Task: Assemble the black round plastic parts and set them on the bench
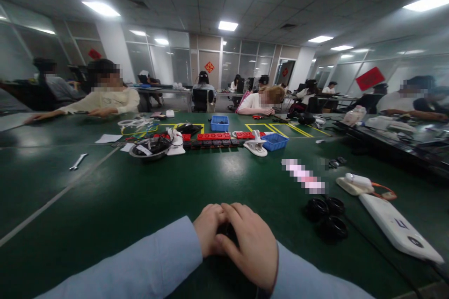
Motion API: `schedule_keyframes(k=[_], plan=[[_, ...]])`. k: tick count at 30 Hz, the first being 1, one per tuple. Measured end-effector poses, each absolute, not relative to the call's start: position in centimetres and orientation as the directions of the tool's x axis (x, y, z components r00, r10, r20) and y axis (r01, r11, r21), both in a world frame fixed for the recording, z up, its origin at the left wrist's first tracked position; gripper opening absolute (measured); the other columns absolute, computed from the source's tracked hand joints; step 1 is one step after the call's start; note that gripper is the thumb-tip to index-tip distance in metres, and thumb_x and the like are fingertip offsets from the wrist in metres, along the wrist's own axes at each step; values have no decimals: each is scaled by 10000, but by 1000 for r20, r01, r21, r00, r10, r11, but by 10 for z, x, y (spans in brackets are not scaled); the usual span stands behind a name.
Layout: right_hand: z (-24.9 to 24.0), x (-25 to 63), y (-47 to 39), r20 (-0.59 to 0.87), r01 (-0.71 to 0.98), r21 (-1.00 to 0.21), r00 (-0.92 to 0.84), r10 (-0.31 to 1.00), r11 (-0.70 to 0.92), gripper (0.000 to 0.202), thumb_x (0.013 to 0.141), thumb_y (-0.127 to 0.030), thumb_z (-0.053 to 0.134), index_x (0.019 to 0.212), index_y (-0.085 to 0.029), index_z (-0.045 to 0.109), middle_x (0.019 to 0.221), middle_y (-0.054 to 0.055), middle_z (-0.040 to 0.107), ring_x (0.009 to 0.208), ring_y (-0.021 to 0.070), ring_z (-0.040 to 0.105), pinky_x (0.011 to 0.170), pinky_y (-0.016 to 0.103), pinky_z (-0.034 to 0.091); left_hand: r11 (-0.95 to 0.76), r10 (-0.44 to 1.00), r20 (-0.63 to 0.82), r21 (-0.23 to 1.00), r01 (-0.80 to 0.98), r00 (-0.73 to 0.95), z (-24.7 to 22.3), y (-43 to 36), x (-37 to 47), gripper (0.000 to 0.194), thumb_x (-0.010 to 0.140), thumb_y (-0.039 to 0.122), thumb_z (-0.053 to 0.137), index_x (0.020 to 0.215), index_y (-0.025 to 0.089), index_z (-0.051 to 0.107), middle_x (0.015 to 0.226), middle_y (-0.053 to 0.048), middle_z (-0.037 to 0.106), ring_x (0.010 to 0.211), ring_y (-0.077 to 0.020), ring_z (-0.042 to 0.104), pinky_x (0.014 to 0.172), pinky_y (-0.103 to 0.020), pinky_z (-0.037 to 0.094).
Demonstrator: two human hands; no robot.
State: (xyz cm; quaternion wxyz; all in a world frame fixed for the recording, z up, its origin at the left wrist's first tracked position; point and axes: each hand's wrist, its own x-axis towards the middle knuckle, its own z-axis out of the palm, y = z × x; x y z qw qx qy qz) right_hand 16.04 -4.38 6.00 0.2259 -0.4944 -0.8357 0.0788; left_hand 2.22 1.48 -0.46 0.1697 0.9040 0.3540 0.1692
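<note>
In the head view my left hand [209, 230] and my right hand [250, 240] are together low over the green table, in front of me. My right hand curls over the fingers of the left. Between them shows a sliver of a small black part [227, 230]; most of it is covered, so its kind cannot be made out. Both hands are closed around it. To the right of my hands stand three black round ring-like parts [333, 228], grouped close together. Beside them lies a white power bank-like device [400, 226] with a cable.
Across the table are red socket modules [213, 136], a blue basket [220, 123], another blue basket [276, 141], a white clip base [256, 145] and a metal bowl [149, 153]. A wrench [78, 161] lies at left. Several people sit around the room.
</note>
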Motion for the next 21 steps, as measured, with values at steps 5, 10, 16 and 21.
schedule_keyframes(k=[5,10,16,21], plan=[[35,154,-15,352,783,-150,-528,773,603,206,797,-345,462,856,-167,548,835,60,537,765,193,449,650,322,347,-655,753,235,343,673,614,-7,17,17,336,571,394,644,807,175,549,809,-33,543,787,-219,496,761,-375,381],[21,157,-8,366,742,-161,-567,738,650,207,782,-345,477,886,-172,523,847,48,524,756,179,439,634,305,325,-620,781,199,363,696,591,-2,22,6,319,532,339,681,753,167,529,820,-24,520,786,-191,486,748,-331,394],[20,157,-6,356,732,-234,-548,757,640,180,742,-326,525,840,-175,516,830,35,535,753,174,450,637,302,342,-600,788,148,402,692,598,4,23,8,289,523,294,678,720,170,507,785,-14,505,754,-184,472,732,-328,388],[20,158,-4,331,735,-278,-531,780,618,200,716,-342,564,821,-179,515,836,28,546,749,176,459,622,305,355,-616,766,123,425,664,631,2,27,8,313,525,336,671,735,177,502,789,-11,499,750,-194,465,734,-341,381]])
